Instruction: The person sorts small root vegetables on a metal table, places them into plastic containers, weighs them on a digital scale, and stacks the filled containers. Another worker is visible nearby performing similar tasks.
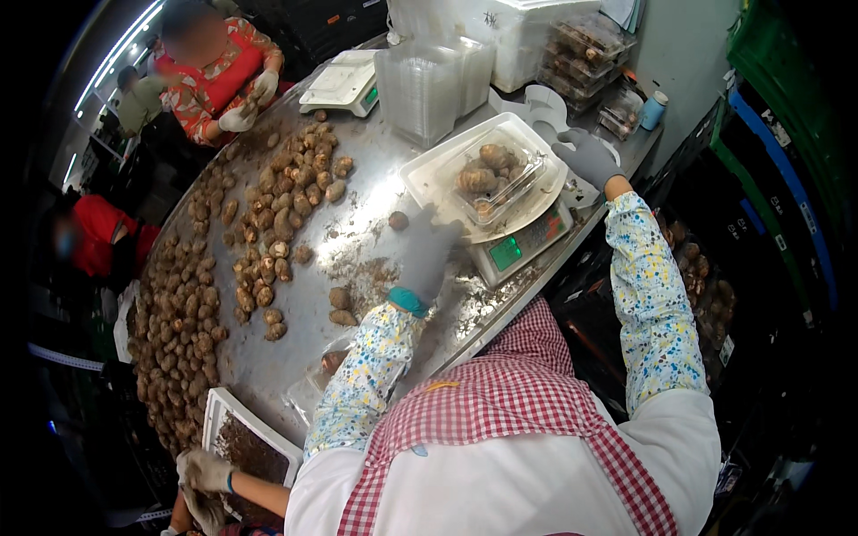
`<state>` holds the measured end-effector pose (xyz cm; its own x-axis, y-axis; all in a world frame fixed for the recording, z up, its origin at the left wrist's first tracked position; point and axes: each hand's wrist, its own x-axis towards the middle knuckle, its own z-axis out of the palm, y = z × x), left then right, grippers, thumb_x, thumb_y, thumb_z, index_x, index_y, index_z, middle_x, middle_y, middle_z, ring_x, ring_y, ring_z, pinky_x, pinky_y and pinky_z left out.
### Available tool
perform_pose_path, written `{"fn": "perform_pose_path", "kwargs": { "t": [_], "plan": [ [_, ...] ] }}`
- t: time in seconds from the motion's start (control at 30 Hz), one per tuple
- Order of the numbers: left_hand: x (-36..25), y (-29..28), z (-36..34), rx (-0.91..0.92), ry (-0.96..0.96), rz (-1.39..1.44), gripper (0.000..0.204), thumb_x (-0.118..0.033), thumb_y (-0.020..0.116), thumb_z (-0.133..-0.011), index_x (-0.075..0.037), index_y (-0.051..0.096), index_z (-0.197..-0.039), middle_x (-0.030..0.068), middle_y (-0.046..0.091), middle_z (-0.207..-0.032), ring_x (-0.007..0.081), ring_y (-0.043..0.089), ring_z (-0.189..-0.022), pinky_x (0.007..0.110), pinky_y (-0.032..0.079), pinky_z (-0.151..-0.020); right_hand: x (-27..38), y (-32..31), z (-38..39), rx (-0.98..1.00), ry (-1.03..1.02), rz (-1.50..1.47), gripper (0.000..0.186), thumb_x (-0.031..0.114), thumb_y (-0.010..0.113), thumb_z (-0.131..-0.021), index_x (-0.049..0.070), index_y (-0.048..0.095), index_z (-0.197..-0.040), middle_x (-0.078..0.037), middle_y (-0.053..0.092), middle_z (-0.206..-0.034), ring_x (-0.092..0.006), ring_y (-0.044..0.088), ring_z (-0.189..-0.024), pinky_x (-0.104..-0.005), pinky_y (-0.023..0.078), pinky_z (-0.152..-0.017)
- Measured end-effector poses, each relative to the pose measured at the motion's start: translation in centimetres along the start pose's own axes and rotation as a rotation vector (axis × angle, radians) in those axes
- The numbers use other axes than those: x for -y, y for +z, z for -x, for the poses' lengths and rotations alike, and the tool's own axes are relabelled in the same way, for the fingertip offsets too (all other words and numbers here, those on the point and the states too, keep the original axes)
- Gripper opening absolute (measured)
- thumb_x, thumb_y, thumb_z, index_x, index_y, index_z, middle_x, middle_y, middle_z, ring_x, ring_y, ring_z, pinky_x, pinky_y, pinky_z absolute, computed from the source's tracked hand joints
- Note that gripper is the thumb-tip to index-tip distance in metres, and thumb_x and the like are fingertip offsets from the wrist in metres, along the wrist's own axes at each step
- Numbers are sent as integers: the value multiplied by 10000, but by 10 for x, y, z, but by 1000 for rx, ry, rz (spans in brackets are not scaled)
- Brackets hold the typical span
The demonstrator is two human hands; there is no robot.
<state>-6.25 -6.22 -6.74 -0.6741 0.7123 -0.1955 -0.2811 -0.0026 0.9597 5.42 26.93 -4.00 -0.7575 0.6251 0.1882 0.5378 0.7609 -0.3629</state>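
Note:
A clear plastic box (500, 183) with several brown taro corms (487, 170) in it sits in a white tray (427, 177) on a scale (541, 239) with a lit green display. My left hand (431, 259), in a grey glove, is over the steel table beside the tray's near left rim; motion smears its fingers. My right hand (592, 161), also gloved in grey, is at the tray's right edge, by a curled white strip (545, 109). Its fingers are bent together, and whatever they hold is hidden. A single corm (398, 220) lies left of the tray.
Heaps of corms (179, 330) cover the table's left side. Stacked clear boxes (420, 94), filled boxes (585, 54), a second scale (344, 80) and a blue bottle (653, 109) stand at the back. Co-workers' gloved hands are at the far left (241, 114) and by a foam box (214, 420).

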Motion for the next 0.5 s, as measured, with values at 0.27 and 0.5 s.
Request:
{"fn": "perform_pose_path", "kwargs": {
  "t": [0.27, 0.5],
  "plan": [
    [-1, 50, -7, 13, 9, 244, 519, -110, 637, -901, 116, 410, -1309, 166, 639, -1062, 249, 689, -890, 349, 587, -768, 3, 6, -5, 588, 341, -897, 402, 270, 615, -972, -35, 593, -1233, -58, 657, -989, -137, 668, -789, -260, 601, -721],
    [4, 47, -12, -57, -75, 264, 259, -98, 624, -878, 20, 536, -1091, 98, 624, -970, 208, 636, -846, 335, 516, -708, 0, 1, 5, 663, 349, -1136, 446, 215, 619, -974, -68, 538, -1309, -103, 650, -1063, -183, 689, -829, -275, 614, -758]
  ]
}}
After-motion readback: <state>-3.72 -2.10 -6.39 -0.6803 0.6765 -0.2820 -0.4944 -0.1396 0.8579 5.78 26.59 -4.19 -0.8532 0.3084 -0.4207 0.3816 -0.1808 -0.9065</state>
